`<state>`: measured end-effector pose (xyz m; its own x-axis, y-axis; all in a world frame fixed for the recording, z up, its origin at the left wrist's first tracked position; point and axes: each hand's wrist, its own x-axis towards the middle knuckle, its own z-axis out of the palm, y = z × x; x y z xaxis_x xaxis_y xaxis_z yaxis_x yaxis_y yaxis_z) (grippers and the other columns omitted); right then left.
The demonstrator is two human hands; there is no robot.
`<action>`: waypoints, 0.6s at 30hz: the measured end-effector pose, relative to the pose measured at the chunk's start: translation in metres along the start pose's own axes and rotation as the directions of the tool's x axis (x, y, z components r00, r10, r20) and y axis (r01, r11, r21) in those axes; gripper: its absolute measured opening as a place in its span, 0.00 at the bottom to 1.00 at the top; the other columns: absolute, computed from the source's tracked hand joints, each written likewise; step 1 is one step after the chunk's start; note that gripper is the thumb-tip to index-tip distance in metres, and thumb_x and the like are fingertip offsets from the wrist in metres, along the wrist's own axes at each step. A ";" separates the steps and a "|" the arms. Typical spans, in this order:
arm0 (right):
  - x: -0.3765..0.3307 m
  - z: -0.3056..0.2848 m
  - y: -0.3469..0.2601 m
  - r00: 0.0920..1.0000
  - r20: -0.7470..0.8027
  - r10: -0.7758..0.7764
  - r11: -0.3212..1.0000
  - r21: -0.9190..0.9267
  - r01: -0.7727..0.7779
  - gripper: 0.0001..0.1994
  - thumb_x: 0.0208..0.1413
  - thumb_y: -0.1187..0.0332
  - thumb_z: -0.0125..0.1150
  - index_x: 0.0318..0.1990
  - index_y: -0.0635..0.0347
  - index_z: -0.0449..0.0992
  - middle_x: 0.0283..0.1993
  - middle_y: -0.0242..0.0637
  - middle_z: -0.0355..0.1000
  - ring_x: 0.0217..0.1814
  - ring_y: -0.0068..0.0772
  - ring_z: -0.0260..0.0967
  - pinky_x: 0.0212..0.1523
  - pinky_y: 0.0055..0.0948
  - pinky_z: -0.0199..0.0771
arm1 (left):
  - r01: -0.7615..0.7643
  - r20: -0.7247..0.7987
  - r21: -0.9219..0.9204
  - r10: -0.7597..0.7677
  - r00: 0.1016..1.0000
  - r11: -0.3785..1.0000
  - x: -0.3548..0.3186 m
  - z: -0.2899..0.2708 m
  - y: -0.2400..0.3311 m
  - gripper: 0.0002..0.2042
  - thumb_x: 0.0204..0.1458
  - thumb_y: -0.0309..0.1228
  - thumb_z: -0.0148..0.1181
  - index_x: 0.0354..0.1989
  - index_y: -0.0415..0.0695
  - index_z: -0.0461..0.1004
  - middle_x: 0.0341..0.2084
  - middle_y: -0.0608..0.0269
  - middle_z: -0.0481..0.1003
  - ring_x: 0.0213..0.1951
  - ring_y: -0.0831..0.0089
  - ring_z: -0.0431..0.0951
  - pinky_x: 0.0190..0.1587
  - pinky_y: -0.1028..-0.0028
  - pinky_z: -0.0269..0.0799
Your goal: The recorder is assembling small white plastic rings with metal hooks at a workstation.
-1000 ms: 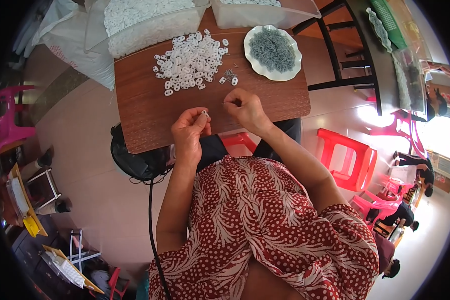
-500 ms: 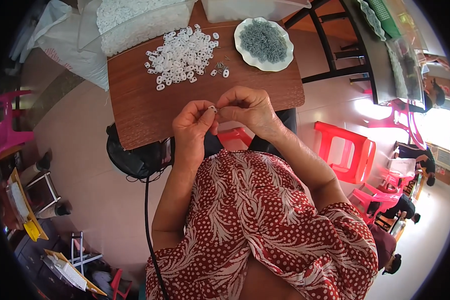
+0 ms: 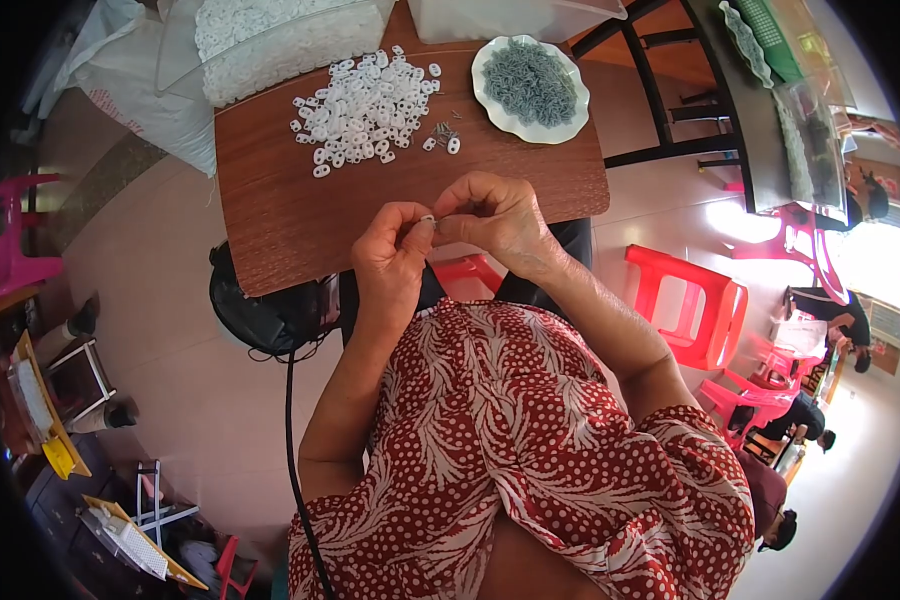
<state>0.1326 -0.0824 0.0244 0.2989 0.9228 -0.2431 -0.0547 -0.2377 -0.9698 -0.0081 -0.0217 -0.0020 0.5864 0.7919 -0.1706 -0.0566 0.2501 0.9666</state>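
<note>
My left hand (image 3: pixel 392 258) pinches a small white plastic piece (image 3: pixel 428 217) between thumb and forefinger, just past the near edge of the brown table (image 3: pixel 300 225). Fingertips of my right hand (image 3: pixel 505 225) close against the same spot from the right; whatever they grip is too small to make out. Farther back lies a pile of white oval two-hole plastic pieces (image 3: pixel 370 108). To its right are a few tiny grey metal pins or screws (image 3: pixel 443 131) beside two loose white pieces. A scalloped white plate (image 3: pixel 550 133) holds a heap of small grey parts (image 3: pixel 528 85).
A clear tub (image 3: pixel 300 62) full of white pieces stands at the back left, next to a white sack (image 3: pixel 145 120). Another translucent bin (image 3: pixel 510 18) is at the back. A red stool (image 3: pixel 685 310) stands to the right; a black bag (image 3: pixel 270 305) hangs left under the table. People sit farther right.
Both hands stay together at nearly the same place. The fingers have shifted slightly around the white piece, and the whole view has moved a little.
</note>
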 end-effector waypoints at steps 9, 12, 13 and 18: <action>0.001 0.001 0.016 0.995 -0.046 0.092 0.992 0.086 -0.088 0.06 0.47 0.83 0.58 0.34 0.68 0.72 0.32 0.34 0.72 0.32 0.20 0.71 0.35 0.19 0.74 | -0.112 -0.063 0.152 0.123 0.990 0.982 0.003 0.004 -0.021 0.02 0.53 0.23 0.54 0.33 0.38 0.72 0.21 0.70 0.69 0.21 0.86 0.64 0.22 0.86 0.59; 0.001 0.004 0.018 0.996 -0.049 0.072 0.979 0.194 -0.062 0.05 0.49 0.83 0.55 0.35 0.70 0.71 0.33 0.36 0.72 0.34 0.24 0.72 0.37 0.24 0.76 | 0.079 -0.042 -0.141 -0.085 0.995 0.987 0.005 0.004 -0.010 0.03 0.52 0.23 0.54 0.33 0.36 0.72 0.21 0.68 0.70 0.21 0.84 0.66 0.22 0.84 0.61; 0.000 0.005 0.017 0.998 -0.050 0.039 0.969 0.246 -0.025 0.05 0.50 0.83 0.54 0.35 0.71 0.71 0.33 0.37 0.72 0.34 0.26 0.72 0.38 0.26 0.77 | 0.104 -0.043 -0.209 -0.116 0.992 0.972 0.006 0.004 -0.008 0.02 0.52 0.22 0.53 0.31 0.36 0.72 0.20 0.68 0.70 0.19 0.84 0.65 0.21 0.84 0.60; 0.000 0.011 0.022 0.994 -0.112 -0.017 0.980 0.194 0.039 0.02 0.51 0.82 0.54 0.33 0.70 0.70 0.31 0.36 0.71 0.33 0.23 0.72 0.35 0.24 0.77 | 0.153 -0.040 -0.271 -0.169 0.985 0.951 0.009 0.004 -0.006 0.02 0.52 0.20 0.52 0.30 0.36 0.72 0.20 0.68 0.70 0.18 0.84 0.65 0.20 0.84 0.61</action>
<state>0.1210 -0.0843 0.0024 0.4048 0.8869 -0.2225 -0.2266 -0.1385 -0.9641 0.0011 -0.0183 -0.0083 0.5551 0.7595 -0.3392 -0.1830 0.5093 0.8409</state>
